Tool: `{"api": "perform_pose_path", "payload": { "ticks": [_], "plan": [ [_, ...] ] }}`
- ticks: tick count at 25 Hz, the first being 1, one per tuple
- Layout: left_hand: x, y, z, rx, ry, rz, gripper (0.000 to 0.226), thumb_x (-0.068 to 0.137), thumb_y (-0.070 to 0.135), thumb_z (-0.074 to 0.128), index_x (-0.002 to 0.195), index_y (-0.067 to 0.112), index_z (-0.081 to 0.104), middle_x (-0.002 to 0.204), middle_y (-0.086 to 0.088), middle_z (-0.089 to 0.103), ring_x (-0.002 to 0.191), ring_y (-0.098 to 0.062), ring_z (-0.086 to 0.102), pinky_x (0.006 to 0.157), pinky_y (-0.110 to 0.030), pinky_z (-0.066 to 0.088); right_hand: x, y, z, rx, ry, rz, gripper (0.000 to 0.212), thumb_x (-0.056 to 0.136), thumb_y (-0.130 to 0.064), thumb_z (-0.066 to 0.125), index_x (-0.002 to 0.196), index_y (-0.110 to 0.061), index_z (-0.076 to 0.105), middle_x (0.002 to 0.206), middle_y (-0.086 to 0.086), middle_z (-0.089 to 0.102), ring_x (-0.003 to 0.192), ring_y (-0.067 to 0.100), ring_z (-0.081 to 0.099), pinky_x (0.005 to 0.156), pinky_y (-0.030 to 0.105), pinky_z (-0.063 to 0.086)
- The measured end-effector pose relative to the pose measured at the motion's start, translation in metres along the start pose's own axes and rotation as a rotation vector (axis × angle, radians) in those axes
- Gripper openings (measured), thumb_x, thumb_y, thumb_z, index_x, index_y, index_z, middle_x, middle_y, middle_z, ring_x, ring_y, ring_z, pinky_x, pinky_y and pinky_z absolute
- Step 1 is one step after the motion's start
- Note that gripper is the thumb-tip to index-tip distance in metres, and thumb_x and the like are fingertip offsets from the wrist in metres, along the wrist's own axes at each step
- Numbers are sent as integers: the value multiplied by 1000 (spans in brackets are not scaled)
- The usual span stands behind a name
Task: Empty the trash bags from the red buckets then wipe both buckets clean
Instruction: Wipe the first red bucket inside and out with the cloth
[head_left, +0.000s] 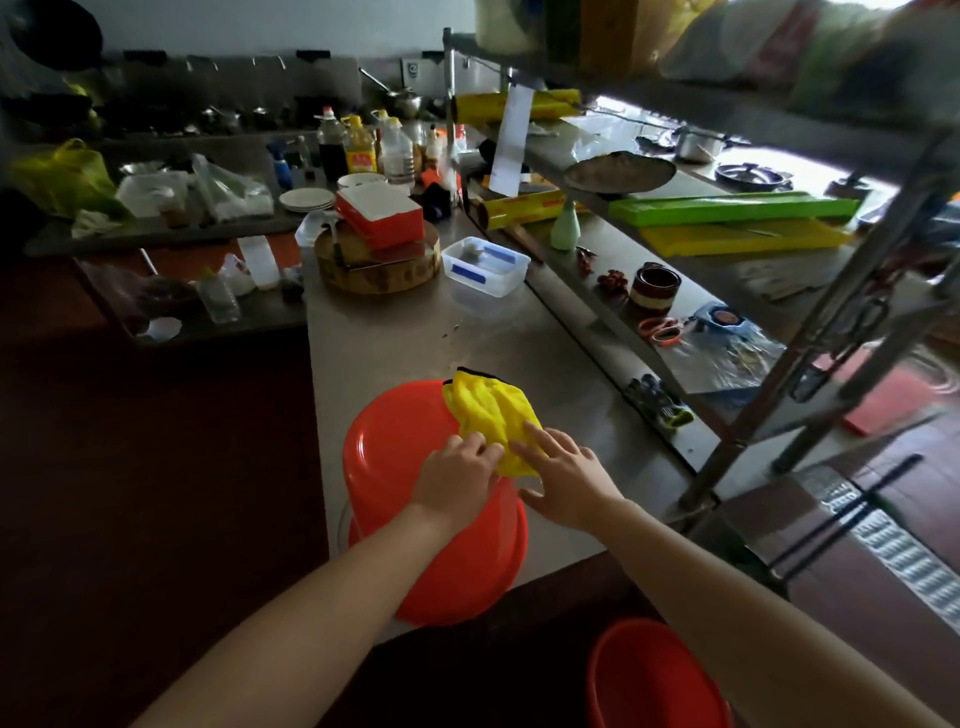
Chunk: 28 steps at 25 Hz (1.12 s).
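The left hand (457, 478) has a narrow grip: fingers curled down on the near edge of the crumpled yellow cleaning cloth (491, 415), holding it. The right hand (566, 478) is just beside it with a wide, flat grip; its straight, spread fingers (530, 441) rest on the same cloth edge and its thumb is off to the side. The cloth lies on the flat bottom of the upside-down red plastic bucket (395, 452), draped over its far right rim. That bucket stands mouth down at the near edge of the stainless steel surface (415, 338), partly overhanging it. A second red plastic bucket (649, 675) sits upright lower down at bottom right, off the surface, with its mouth open; what is inside cannot be told. Farther back on the surface are a clear plastic container with blue clips (485, 265), a round wooden chopping block (379, 270) with a red-and-white box (379, 215) on top, and a cluster of sauce bottles (358, 145). To the right, a metal shelf rack (810, 332) holds a yellow wrap roll (519, 208), a long green box (727, 208) and orange-handled scissors (662, 332).
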<state>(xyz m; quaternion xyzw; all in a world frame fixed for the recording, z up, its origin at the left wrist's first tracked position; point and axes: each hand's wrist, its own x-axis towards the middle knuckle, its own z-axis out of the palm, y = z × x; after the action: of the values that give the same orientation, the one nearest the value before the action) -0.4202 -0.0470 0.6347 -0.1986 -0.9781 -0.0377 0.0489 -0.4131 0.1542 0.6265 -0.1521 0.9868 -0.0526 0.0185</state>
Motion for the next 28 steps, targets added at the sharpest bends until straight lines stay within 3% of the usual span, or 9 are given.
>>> {"api": "perform_pose_path", "payload": {
  "ticks": [2, 5, 8, 11, 13, 18, 24, 28],
  "plan": [
    [4, 1, -2, 16, 60, 21, 36, 97, 44, 46, 129, 31, 56, 120, 3, 56, 108, -26, 54, 77, -38, 49, -4, -8, 7, 6, 32, 85, 70, 94, -54, 57, 156, -41, 27, 167, -6, 15, 148, 24, 24, 106, 45, 43],
    [8, -2, -8, 46, 190, 74, 26, 98, 41, 49, 114, 26, 61, 111, 0, 59, 101, -29, 57, 69, -41, 50, -1, -20, 9, 155, 194, 157, 50, 98, -40, 57, 147, -32, 49, 157, -4, 40, 133, 28, 49, 94, 42, 52],
    [21, 0, -14, 73, 223, 181, 37, 94, 47, 55, 117, 18, 59, 118, -2, 59, 109, -31, 54, 74, -45, 47, 3, -11, -5, 265, 327, 175, 35, 94, -28, 62, 129, -25, 64, 138, -7, 59, 111, 30, 64, 79, 38, 53],
    [45, 17, -23, 64, 157, 283, 46, 90, 33, 57, 134, 21, 53, 125, 1, 60, 116, -29, 54, 84, -43, 41, 0, 21, -31, 196, 342, 224, 37, 92, -26, 63, 129, -28, 63, 135, -9, 62, 112, 26, 64, 80, 36, 52],
    [64, 35, -29, 82, 134, 290, 42, 88, 27, 57, 130, 27, 55, 119, 4, 63, 113, -25, 55, 88, -41, 41, -4, 47, -44, 148, 313, 238, 38, 95, -27, 61, 132, -31, 61, 136, -10, 61, 114, 23, 64, 84, 37, 52],
    [121, 92, -16, 38, 34, 250, 22, 93, 32, 53, 114, 28, 59, 109, 5, 64, 110, -24, 56, 87, -37, 39, -12, 122, -46, 79, 195, 293, 33, 102, -24, 51, 134, -31, 58, 131, -3, 64, 111, 26, 66, 83, 39, 55],
    [183, 141, 46, 32, -188, 261, 36, 89, 30, 53, 125, 31, 58, 121, 4, 62, 116, -24, 53, 95, -38, 40, -10, 199, -12, 81, 88, 357, 28, 100, -19, 54, 125, -28, 62, 121, -4, 66, 103, 24, 67, 75, 34, 53],
    [230, 166, 90, 35, -268, 275, 37, 94, 33, 51, 130, 36, 57, 128, 4, 58, 122, -23, 48, 99, -37, 38, -5, 244, 17, 67, 106, 407, 28, 99, -21, 54, 124, -24, 63, 116, -1, 68, 103, 26, 66, 76, 38, 56]
  ]
}}
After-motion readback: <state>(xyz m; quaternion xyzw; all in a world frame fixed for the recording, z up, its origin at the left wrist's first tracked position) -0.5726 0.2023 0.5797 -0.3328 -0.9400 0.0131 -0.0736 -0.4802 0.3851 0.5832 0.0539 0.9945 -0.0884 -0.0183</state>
